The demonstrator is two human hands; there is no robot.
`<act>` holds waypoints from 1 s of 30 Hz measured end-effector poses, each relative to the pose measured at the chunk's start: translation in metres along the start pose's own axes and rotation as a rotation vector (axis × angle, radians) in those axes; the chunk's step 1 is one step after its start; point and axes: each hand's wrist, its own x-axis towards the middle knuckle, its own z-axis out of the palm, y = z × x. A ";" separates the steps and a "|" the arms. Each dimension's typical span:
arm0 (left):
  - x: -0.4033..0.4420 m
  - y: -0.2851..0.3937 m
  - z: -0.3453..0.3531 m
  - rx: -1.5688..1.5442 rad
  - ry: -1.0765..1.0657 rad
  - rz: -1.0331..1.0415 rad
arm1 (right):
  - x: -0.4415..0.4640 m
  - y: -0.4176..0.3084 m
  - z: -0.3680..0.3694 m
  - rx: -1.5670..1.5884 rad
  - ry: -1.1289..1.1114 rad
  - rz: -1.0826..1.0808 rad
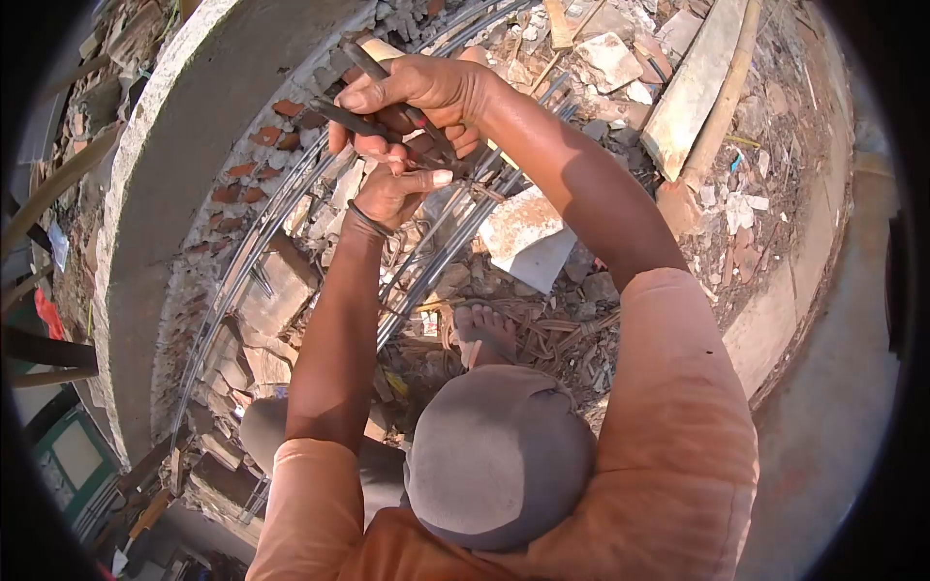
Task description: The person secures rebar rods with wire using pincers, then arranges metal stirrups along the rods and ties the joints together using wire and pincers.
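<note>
My right hand (417,92) is closed around the dark handles of a pair of pincers (360,60), with bits of red on the grips. The jaws end point down to the right, toward the steel rods, and are partly hidden by my fingers. Right below it, my left hand (387,194) has a dark band at the wrist. Its fingers are curled and its thumb lies outstretched to the right; what they pinch is hidden. Long steel reinforcing rods (450,242) run diagonally beneath both hands, with short rusty bent pieces (487,192) across them.
A curved concrete wall (160,174) with broken brick along its base rises on the left. Rubble covers the ground, with a pale slab (528,237) beside the rods. A wooden plank (693,92) lies upper right. My bare foot (484,334) and grey-clad knee (499,455) are below.
</note>
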 end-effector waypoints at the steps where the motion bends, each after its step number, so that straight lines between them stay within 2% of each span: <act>1: -0.001 0.000 0.005 -0.074 0.020 -0.010 | -0.001 0.003 -0.004 0.029 0.019 -0.055; 3: 0.003 -0.004 0.001 -0.015 0.095 0.001 | -0.004 0.007 -0.013 0.060 0.066 -0.234; 4: 0.006 -0.003 -0.002 0.040 0.120 -0.029 | -0.009 0.006 -0.014 0.053 0.197 -0.286; 5: 0.007 -0.003 -0.003 0.094 0.146 -0.058 | -0.015 0.007 -0.015 0.022 0.373 -0.301; 8: 0.010 0.004 0.009 0.416 0.164 0.152 | -0.017 0.014 -0.013 -0.068 0.952 -0.321; 11: 0.023 0.002 0.033 0.751 0.283 0.298 | -0.005 0.020 -0.003 -0.421 1.308 -0.200; 13: 0.039 -0.005 0.051 1.000 0.437 0.320 | 0.002 0.021 0.010 -0.681 1.399 -0.192; 14: 0.042 -0.011 0.054 0.976 0.466 0.363 | 0.003 0.020 0.015 -0.815 1.440 -0.187; 16: 0.046 -0.018 0.057 0.925 0.522 0.448 | -0.006 0.015 0.018 -0.834 1.245 -0.214; 18: 0.042 -0.007 0.051 0.640 0.324 0.252 | -0.016 0.016 0.004 -0.822 1.010 -0.217; 19: 0.038 0.000 0.046 0.498 0.228 0.151 | -0.023 0.009 0.002 -0.733 0.873 -0.283; 21: 0.036 0.004 0.034 0.383 0.127 0.105 | -0.036 -0.006 -0.002 -0.552 0.598 -0.405; 22: 0.035 0.006 0.030 0.334 0.075 0.063 | -0.035 -0.006 -0.005 -0.267 0.485 -0.459; 24: 0.041 0.013 0.027 0.275 -0.087 0.026 | -0.027 -0.006 -0.028 -0.115 0.225 -0.487; 25: 0.043 0.016 0.027 0.290 -0.092 -0.009 | -0.023 -0.006 -0.034 -0.037 0.094 -0.496; 26: 0.044 0.018 0.027 0.303 -0.096 -0.046 | -0.021 0.002 -0.038 0.140 0.094 -0.533; 28: 0.044 0.016 0.024 0.263 -0.144 -0.056 | -0.024 0.000 -0.038 0.042 0.131 -0.481; 29: 0.039 0.014 0.024 0.386 -0.065 -0.061 | -0.026 0.000 -0.038 -0.002 0.148 -0.456; 30: 0.030 0.015 0.030 0.511 0.012 -0.063 | -0.033 -0.003 -0.043 -0.037 0.048 -0.514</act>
